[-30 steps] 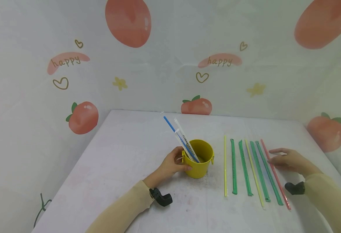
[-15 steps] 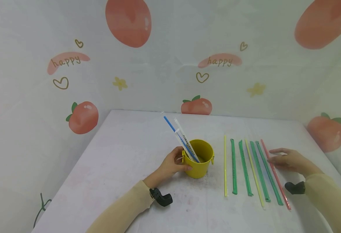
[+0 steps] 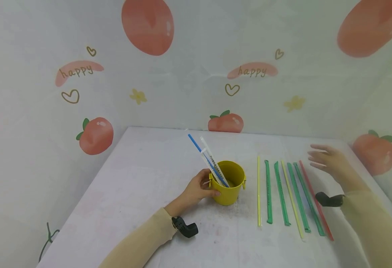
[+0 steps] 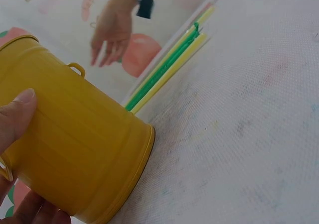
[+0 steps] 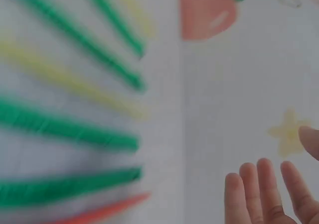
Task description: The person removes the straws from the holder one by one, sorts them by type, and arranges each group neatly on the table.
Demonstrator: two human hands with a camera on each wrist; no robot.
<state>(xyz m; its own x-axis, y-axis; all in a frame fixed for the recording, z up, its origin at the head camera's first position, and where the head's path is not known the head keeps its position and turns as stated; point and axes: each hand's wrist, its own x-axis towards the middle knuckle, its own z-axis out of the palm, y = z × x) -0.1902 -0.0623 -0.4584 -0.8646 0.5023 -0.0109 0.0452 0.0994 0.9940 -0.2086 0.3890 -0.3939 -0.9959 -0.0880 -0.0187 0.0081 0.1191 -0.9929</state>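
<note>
A small yellow metal bucket [image 3: 227, 195] with side handles stands on the table. My left hand [image 3: 197, 188] holds it from the left; in the left wrist view the thumb [image 4: 17, 117] lies against its wall and other fingers curl below. Two wrapped straws lean in the bucket: a blue straw [image 3: 194, 142] and a white-wrapped straw [image 3: 208, 149]. My right hand [image 3: 331, 162] is raised beyond the red straw [image 3: 316, 201], holding nothing. Its fingers [image 5: 267, 186] are extended in the right wrist view. The red straw lies at the right end of a row.
Left of the red straw lie several green-wrapped straws [image 3: 269, 191] and two yellow straws, one yellow straw [image 3: 259, 191] being closest to the bucket. The white table [image 3: 162, 163] meets a fruit-printed backdrop [image 3: 182, 93] at its far and right edges.
My right hand has lifted off the red straw's side and moved up and away toward the back, its fingers spreading. The left hand and bucket stay put; the straws have hardly shifted.
</note>
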